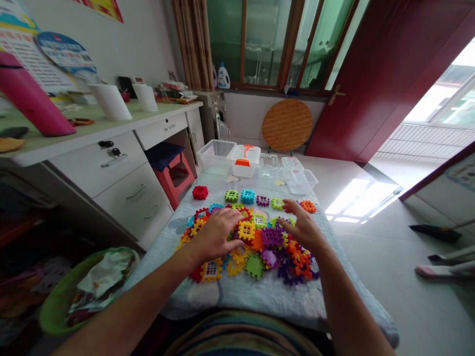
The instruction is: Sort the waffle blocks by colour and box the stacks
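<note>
A mixed heap of colourful plastic interlocking blocks [272, 237] lies on the cloth-covered table. Over its left part reaches my left hand [217, 233], fingers stretched and thumb apart, beside a yellow window-frame block [246, 230]. My right hand [302, 225] hovers at the heap's right side with thumb and fingers spread. Its fingertips are close to a light-green block [277, 203]; whether they touch it I cannot tell. Behind the heap runs a row with a red stack [200, 192], a green stack [232, 196], a blue stack [248, 196], a purple stack [263, 200] and an orange stack [308, 206].
At the table's far end stand an uncovered clear bin [218, 151], a lidded box with an orange latch [244, 169] and several small clear containers [268, 163]. A desk [118, 131] is on the left, a red stool [174, 173] beside it, and a green basket [48, 314] nearer.
</note>
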`<state>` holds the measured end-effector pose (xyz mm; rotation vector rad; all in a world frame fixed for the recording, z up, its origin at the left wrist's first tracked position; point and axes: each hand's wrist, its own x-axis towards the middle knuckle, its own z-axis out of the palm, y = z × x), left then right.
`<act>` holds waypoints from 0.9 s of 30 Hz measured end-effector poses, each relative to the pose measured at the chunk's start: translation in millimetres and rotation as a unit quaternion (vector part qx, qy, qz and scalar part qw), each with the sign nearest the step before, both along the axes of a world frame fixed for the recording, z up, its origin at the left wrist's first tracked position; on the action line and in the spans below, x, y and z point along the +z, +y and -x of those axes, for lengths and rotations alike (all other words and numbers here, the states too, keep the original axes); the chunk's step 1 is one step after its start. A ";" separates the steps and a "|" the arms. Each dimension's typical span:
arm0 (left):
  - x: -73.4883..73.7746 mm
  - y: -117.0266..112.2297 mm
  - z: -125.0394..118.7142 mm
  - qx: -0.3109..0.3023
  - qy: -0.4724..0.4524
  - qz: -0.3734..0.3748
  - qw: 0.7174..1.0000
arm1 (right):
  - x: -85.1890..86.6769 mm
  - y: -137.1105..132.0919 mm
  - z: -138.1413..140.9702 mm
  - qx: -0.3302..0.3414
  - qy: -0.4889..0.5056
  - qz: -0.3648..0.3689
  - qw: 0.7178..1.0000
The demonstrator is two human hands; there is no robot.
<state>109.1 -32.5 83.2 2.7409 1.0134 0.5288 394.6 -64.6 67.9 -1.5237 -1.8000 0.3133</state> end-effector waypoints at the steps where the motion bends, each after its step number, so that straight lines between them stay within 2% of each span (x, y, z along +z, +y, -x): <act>1: -0.5 0.3 -10.3 -0.013 0.030 0.005 0.999 | -2.9 -2.8 -14.1 -0.028 0.005 0.005 1.000; 4: -4.5 4.9 -32.5 -0.025 0.111 0.017 0.993 | -18.2 -13.1 -49.0 -0.099 0.025 0.023 0.995; 7: -5.8 13.1 -42.7 -0.019 0.163 0.015 0.986 | -37.4 -22.3 -67.5 -0.156 0.039 0.041 0.986; 12: 1.0 23.0 -50.5 -0.007 0.211 0.002 0.977 | -61.3 -25.6 -74.3 -0.217 0.068 0.058 0.972; 18: 5.6 21.1 -57.1 -0.025 0.218 -0.011 0.976 | -71.9 -23.5 -80.1 -0.235 0.099 0.067 0.965; 22: 12.8 35.5 -41.6 -0.034 0.162 -0.037 0.986 | -76.2 -22.9 -84.1 -0.235 0.114 0.075 0.962; 25: 20.6 70.1 -14.4 0.014 0.135 -0.063 0.989 | -77.4 -21.9 -84.7 -0.239 0.108 0.078 0.962; 27: 21.7 101.4 6.0 0.062 0.155 -0.064 0.984 | -77.0 -21.3 -84.2 -0.245 0.098 0.080 0.961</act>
